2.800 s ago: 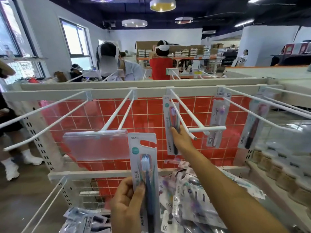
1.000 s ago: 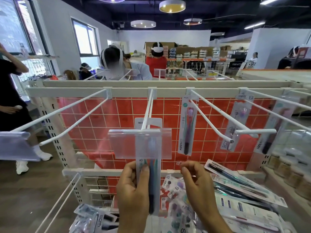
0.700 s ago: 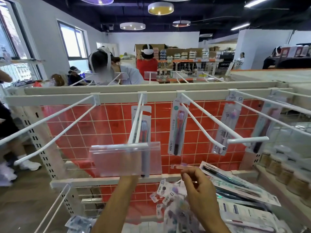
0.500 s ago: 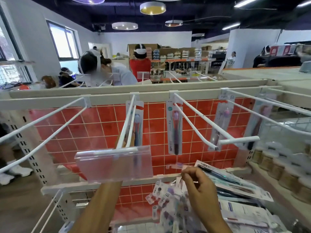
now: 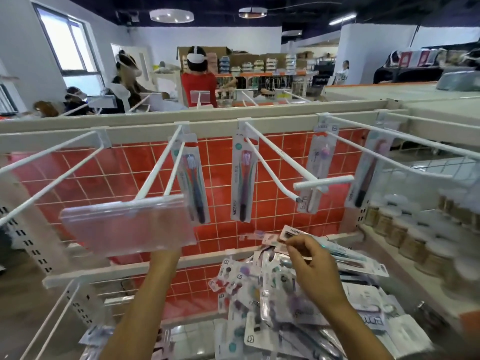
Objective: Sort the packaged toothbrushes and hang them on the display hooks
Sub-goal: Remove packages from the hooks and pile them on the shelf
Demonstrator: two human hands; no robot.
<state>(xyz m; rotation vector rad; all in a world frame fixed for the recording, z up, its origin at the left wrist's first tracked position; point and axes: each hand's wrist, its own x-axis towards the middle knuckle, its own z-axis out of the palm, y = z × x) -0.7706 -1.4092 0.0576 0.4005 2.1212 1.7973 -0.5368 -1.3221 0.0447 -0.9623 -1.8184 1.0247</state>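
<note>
Hanging from long white wire display hooks (image 5: 270,162) on a cream rack backed by glossy red tiles (image 5: 124,167): four flat, clear-fronted toothbrush packs on white card. Second hook from left: pack with dark-handled brushes (image 5: 193,183), partly behind the wires. Next hook: pack with a pink-bristled, dark purple brush (image 5: 242,175), hanging straight. Further right: pale lilac brush pack (image 5: 315,167), then a dark red brush pack (image 5: 367,172), blurred at the picture's edge. Leftmost hook bare.

Below the hooks, heaped loosely on a lower shelf: jumbled pile of packaged toothbrushes (image 5: 272,302), overlapping at all angles, mostly white card with purple, grey and teal brushes.

Right hand (image 5: 311,263) over the pile, fingers curled, fingertips pinching the top edge of a long white-carded pack (image 5: 337,252) lying slanted on the heap.

Left forearm rising from below; left hand hidden entirely behind a clear, pink-tinted plastic label holder (image 5: 127,224) at the tip of the second hook, so grip impossible to tell.

Printing on packs too small and smeared to read. Pile's lower edge cut off. Blurred jars (image 5: 415,245) shelved far right. People (image 5: 198,79) in background beyond the rack.
</note>
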